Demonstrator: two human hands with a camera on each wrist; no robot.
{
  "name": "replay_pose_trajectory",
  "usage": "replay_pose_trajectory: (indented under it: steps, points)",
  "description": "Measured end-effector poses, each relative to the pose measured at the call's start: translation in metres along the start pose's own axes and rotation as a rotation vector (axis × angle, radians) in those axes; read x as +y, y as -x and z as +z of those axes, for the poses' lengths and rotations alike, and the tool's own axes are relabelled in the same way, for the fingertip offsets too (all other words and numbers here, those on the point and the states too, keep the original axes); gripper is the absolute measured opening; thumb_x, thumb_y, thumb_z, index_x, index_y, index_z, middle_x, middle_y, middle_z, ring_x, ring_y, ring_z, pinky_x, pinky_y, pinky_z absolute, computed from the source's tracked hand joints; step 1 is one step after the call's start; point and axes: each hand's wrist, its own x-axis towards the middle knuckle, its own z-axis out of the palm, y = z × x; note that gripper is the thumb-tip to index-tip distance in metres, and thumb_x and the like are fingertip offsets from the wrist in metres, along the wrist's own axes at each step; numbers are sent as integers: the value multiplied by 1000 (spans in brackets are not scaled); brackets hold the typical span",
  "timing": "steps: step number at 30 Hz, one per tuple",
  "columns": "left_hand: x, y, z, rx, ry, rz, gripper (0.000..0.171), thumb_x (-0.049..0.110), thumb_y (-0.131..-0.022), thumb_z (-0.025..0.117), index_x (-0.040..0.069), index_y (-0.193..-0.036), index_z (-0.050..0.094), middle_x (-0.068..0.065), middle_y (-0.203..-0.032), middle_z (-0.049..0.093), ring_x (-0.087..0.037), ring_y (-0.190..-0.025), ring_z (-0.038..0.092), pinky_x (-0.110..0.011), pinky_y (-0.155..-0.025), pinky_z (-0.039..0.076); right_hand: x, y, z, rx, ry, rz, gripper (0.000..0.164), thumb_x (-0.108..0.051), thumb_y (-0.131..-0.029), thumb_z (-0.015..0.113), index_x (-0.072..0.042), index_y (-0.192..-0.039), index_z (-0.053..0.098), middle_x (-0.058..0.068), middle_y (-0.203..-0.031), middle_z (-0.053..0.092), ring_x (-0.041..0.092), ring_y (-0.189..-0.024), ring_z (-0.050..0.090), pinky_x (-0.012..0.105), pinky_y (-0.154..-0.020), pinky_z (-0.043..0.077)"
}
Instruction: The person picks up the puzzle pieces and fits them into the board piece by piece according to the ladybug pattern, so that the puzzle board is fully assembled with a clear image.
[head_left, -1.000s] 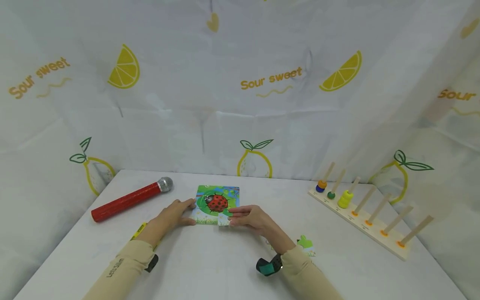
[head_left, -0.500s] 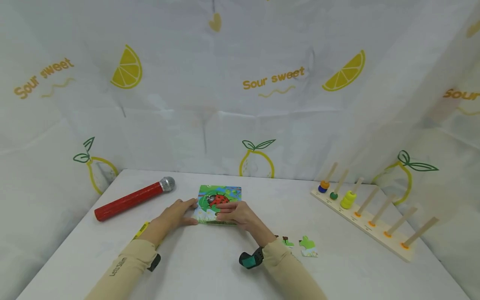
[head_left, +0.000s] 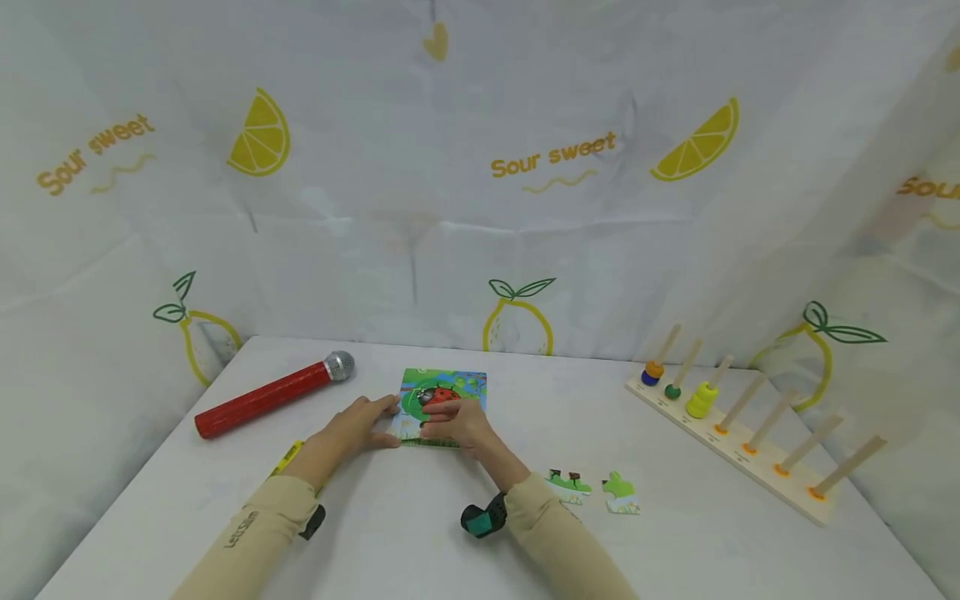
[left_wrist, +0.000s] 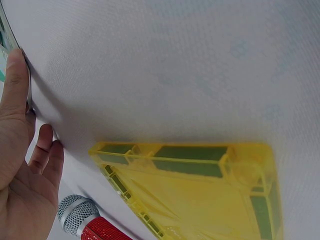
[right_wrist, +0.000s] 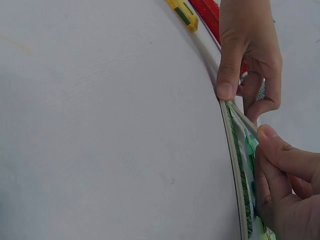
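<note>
A square ladybug jigsaw puzzle (head_left: 471, 383) lies flat on the table in the head view. My left hand (head_left: 360, 423) is at its left side, thumb and fingertips touching the edge; in the left wrist view its fingers (left_wrist: 44, 145) are relaxed. Over the lower part of the picture, my right hand (head_left: 467, 427) pinches a thin jigsaw piece (right_wrist: 246, 121) between thumb and fingers. That piece is tilted above the puzzle's near edge, seen nearly edge-on in the right wrist view, and its face is mostly hidden. Part of the ladybug is covered by the right hand.
Loose jigsaw pieces (head_left: 621, 493) lie right of the right forearm. A red toy microphone (head_left: 270, 403) lies at the left, with a yellow translucent plastic case (left_wrist: 200, 195) beside the left wrist. A wooden peg stacker (head_left: 738, 446) with coloured beads stands at the right.
My right hand has moved left across the puzzle's lower part with the jigsaw piece, uncovering the loose pieces by its forearm. My left hand stays at the puzzle's left edge.
</note>
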Motion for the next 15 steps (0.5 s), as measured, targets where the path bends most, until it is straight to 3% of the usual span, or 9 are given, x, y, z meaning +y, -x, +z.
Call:
replay_pose_trajectory:
  steps: [15]
  points:
    - [-1,-5,2,-4,-6,-16,59,30,-82,75,9,-132,53,-13,-125,58,-38,-116,51,-56,-93,44,-4,-1,16,121,266,-126,30,11,-71,78,11,-99,70,21,-86,71,26,-78,70,26,-63,56]
